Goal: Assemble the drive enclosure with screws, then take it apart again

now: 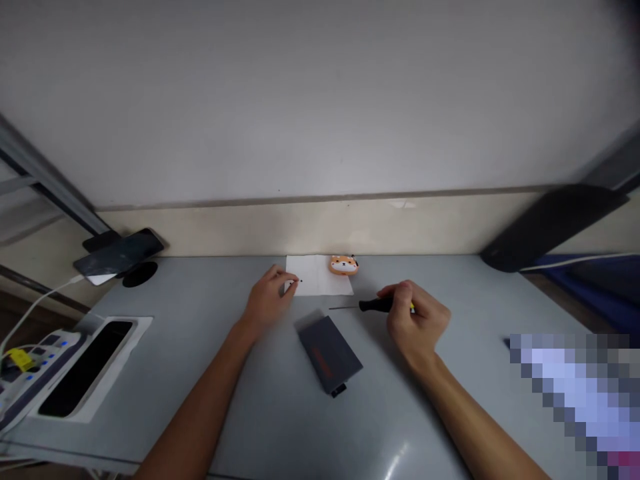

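My right hand (419,317) is wrapped round a screwdriver (373,305) with a black handle, its thin shaft pointing left above the table. At the left edge of a white sheet of paper (317,277), my left hand (270,295) has thumb and forefinger pinched together; what is between them, if anything, is too small to make out. Tiny dark specks, possibly screws, lie on the paper by those fingertips. Between my forearms rests a dark grey rectangular case (330,353) with reddish lettering and a small black piece jutting from its lower end.
An orange animal-face case (343,265) sits on the paper's right side. On the left are a phone (120,255) on a cable, another dark phone (87,370) on white paper, and a power strip (43,370). A black cylinder (550,227) leans at the right; a pixelated area lies below it.
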Motion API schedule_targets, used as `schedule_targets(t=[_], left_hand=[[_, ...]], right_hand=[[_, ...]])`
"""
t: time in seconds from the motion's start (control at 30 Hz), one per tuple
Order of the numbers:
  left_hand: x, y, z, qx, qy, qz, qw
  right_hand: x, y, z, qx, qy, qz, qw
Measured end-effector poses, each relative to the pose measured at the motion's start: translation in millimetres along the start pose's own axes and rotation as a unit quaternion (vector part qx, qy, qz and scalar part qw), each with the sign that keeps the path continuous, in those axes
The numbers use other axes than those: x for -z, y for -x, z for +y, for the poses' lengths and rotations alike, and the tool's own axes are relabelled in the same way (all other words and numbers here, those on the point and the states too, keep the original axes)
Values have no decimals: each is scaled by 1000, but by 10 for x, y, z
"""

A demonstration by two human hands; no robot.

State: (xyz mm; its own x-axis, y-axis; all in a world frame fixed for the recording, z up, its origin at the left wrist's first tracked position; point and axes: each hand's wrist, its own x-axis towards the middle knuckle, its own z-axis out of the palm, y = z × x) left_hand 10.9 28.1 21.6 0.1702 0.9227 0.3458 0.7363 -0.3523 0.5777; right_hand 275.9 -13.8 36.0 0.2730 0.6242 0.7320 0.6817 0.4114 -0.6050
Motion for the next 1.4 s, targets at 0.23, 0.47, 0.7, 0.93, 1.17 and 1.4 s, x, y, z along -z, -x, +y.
schedule_targets(t=[0.23, 0.47, 0.7, 0.93, 1.17, 1.4], left_hand=[[392, 186, 412, -113, 170, -393, 897], [157, 184, 347, -81, 159, -387, 905], [94, 219, 454, -99, 130, -355, 920], [-130, 248, 468, -89, 33, -235, 968], [-182, 259, 452, -103, 21, -217, 971], [-219, 257, 451, -120, -6, -204, 972]], right_hand=[[1, 4, -9, 17, 18, 15, 1000], [80, -111, 32, -26, 46, 83, 995], [159, -196, 96, -86, 43, 142, 985], [223, -203, 104, -63, 50, 133, 988], [275, -201, 158, 88, 87, 112, 986], [266, -176, 26, 112, 45, 72, 990]])
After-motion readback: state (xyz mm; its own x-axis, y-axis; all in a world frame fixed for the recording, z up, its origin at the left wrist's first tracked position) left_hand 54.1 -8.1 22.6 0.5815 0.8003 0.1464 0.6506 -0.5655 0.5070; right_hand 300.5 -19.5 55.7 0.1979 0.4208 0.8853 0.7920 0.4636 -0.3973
